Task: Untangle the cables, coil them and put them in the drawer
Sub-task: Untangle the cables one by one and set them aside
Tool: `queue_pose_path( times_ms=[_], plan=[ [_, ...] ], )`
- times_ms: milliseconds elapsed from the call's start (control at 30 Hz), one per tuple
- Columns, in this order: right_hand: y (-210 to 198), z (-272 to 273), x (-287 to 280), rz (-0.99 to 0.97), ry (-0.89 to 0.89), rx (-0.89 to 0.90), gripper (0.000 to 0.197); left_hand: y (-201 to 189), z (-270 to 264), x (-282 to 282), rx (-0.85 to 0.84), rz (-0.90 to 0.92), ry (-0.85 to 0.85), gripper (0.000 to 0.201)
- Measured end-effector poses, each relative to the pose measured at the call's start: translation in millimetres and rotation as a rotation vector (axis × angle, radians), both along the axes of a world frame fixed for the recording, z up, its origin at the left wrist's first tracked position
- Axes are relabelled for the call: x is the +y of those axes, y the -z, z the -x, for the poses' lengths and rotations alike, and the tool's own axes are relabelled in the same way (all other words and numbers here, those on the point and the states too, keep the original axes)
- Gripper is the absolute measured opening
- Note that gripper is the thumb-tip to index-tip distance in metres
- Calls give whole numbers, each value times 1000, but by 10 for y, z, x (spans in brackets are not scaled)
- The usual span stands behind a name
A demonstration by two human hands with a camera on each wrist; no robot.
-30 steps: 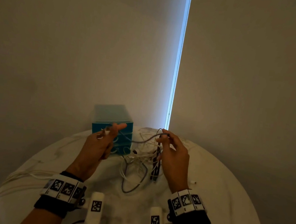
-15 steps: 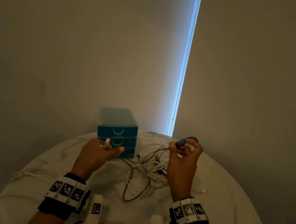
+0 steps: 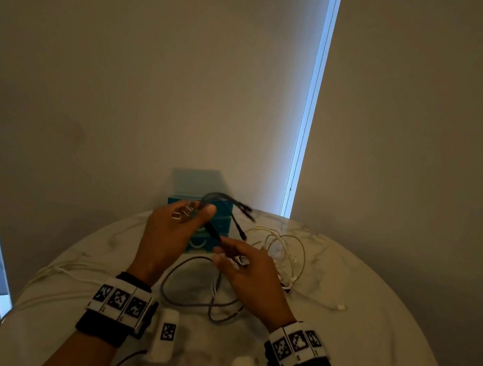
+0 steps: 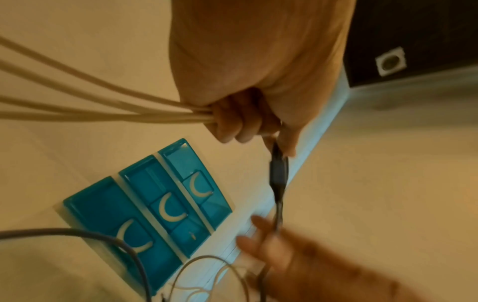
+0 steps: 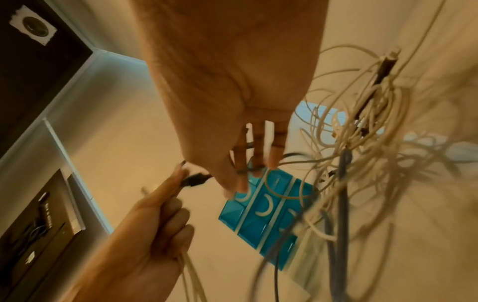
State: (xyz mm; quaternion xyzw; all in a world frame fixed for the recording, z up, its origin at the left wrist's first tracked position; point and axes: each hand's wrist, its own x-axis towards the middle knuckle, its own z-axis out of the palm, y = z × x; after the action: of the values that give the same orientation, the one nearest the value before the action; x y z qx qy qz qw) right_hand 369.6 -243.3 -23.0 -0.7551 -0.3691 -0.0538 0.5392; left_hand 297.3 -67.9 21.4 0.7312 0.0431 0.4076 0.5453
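My left hand (image 3: 191,216) is raised in front of the blue three-drawer unit (image 3: 194,182), all drawers closed. It grips several white cables (image 4: 103,114) in its curled fingers and pinches the plug of a dark cable (image 4: 278,171) under the thumb. That dark cable (image 3: 220,197) loops over the hand, blurred. My right hand (image 3: 225,251) is just below and right, pinching the same dark cable (image 5: 194,180) near the plug. A tangle of white cables (image 3: 283,250) lies right of the drawers, and a grey cable (image 3: 179,270) curls on the table under my hands.
The round marble table (image 3: 365,352) ends close on every side, with a wall right behind the drawer unit. The white cables (image 3: 69,267) trail off the table's left edge. A loose white connector (image 3: 340,307) lies at the right.
My right hand came down from holding the dark plug up at the right and moved in beside the left hand. The left hand rose and now holds that plug, cable looped over it.
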Motion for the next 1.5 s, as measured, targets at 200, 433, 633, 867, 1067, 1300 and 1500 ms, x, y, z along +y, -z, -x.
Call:
queue_pose_path(
  times_ms=[200,433,633,867,1067,1300,1500],
  plan=[
    [131,-199,-91,278,120,247,49,-23,12,390,-220,370,-293,32],
    [161,-406,-177,117,471,115,66,66,-79,654,-181,530,-344,31],
    [-34,-201,-231,-28,578,-63,72,88,-114,602,-41,414,-336,37],
    [-168,-121,-307,186,333,133,114,191,-143,573,167,207,-227,47],
    [-62,-138,-413,772,171,150,85,216,-79,595,487,-112,-218,52],
    [-71,-298,-507,271,269,262,13,222,-35,742,677,-358,-444,55],
    [-176,-425,-506,-572,264,598,21,-4,106,493,468,-338,-612,53]
  ],
)
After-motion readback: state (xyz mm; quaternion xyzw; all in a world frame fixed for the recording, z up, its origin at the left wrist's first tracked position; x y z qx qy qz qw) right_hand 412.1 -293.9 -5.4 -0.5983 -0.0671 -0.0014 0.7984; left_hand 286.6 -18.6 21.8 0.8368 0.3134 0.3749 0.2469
